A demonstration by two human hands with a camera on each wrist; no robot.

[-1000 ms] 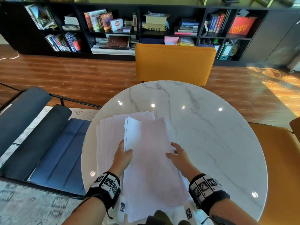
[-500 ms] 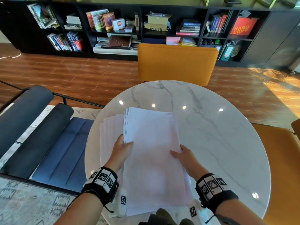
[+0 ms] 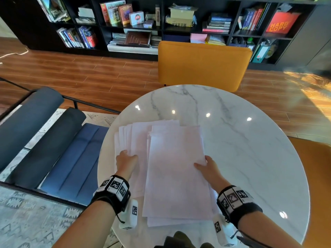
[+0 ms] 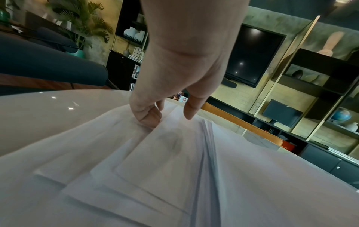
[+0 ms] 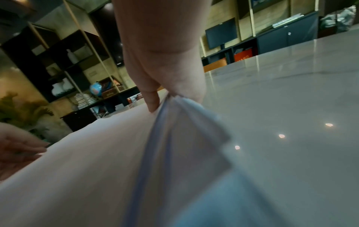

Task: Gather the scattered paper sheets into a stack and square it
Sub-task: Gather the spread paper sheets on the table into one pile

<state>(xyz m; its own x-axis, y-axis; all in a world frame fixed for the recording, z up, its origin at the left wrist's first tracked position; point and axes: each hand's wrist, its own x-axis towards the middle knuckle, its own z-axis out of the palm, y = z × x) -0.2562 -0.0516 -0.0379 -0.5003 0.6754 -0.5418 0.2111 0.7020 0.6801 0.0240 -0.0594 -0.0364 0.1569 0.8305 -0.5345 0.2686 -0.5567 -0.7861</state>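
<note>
paper sheets (image 3: 177, 169) in right hand (image 3: 208, 169)

Paper sheets (image 3: 136, 140) on marble table (image 3: 241, 140)

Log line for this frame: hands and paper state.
left hand: on fanned sheets, grip unclear | right hand: pinches bundle at right edge | state: unsquared, on table

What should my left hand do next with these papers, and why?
Probably slide the fanned sheets right, flush with the stack: they stick out left of it under the left hand, while the right hand pinches the stack's edge.
</note>
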